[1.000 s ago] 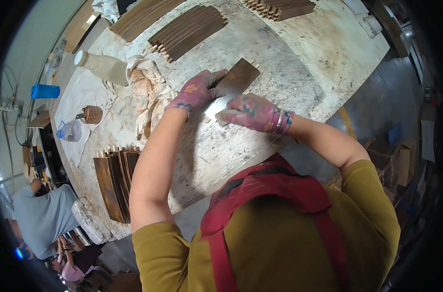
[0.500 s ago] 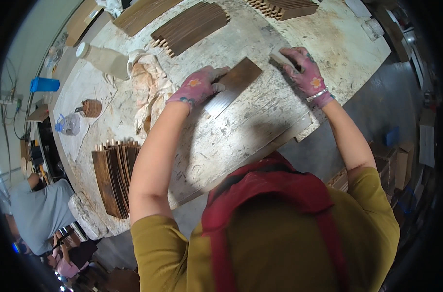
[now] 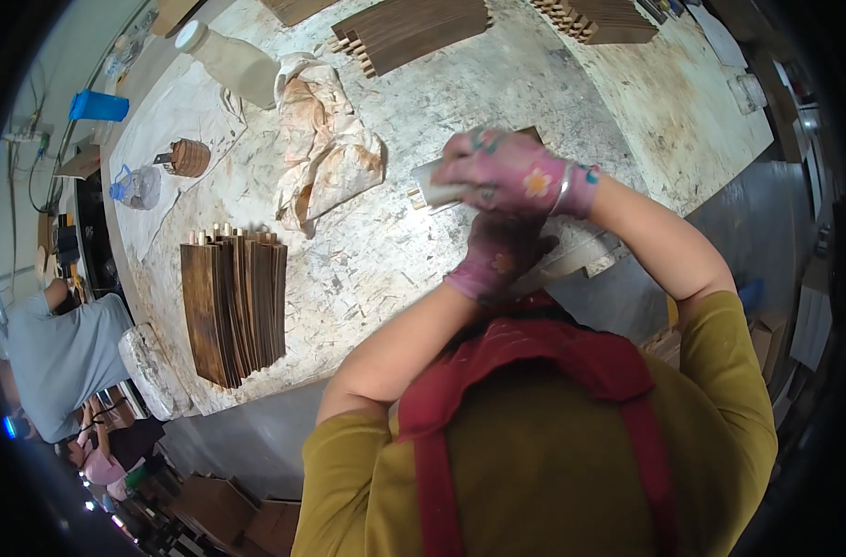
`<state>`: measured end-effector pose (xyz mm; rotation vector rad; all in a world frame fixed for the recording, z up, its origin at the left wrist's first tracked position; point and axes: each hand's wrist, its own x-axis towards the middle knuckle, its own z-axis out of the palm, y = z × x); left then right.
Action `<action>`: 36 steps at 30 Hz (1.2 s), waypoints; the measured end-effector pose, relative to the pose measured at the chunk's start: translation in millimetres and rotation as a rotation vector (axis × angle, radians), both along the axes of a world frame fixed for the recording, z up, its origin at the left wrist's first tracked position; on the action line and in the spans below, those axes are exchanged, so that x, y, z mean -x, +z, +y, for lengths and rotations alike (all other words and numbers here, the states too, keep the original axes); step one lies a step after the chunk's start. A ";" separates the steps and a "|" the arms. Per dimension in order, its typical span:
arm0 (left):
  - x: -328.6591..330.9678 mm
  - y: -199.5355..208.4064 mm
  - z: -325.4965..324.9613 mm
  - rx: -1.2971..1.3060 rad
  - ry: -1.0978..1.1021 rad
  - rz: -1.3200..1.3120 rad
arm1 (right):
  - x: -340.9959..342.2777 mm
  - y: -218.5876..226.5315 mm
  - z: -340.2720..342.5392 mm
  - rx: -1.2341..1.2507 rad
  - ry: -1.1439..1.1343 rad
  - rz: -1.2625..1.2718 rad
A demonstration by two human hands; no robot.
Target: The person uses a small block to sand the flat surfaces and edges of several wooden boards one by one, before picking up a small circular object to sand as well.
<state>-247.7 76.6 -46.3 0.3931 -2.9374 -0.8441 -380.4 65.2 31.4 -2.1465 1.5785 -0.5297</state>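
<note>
The right hand (image 3: pixel 516 176), in a pink flowered glove, lies palm down across a dark wooden board (image 3: pixel 424 187), with its knuckles upward and its fingers pointing left. Its forearm slants in from the right, the elbow bent and held out to the side. A pale patch shows at the fingertips, but the hand is blurred, and I cannot tell whether its grip is closed on something or only pressing.

The left hand (image 3: pixel 499 258), gloved alike, is on the near side of the right one, close to the person's chest. Its forearm runs up and rightward from a bent elbow, and part of the hand is hidden beneath the right hand and wrist. The fingers are in deep shade, so I cannot tell whether that grip is apart or clamped on the board's edge.

The board lies at a slant on the stained desk (image 3: pixel 377 269), near its front edge; one shiny end shows left of the right hand and a dark corner beyond it.

To the left, a stack of boards (image 3: pixel 233 311) with pale pegs stands near a crumpled cloth (image 3: pixel 325 148). Farther off are a large pale bottle (image 3: pixel 230 63), a clear jug (image 3: pixel 143 189) and a row of boards (image 3: pixel 418 35).
</note>
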 end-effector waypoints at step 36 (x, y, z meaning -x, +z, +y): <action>-22.5 66.7 -89.4 -0.025 0.105 -0.257 | 44.5 -38.2 137.6 0.213 -0.926 -1.046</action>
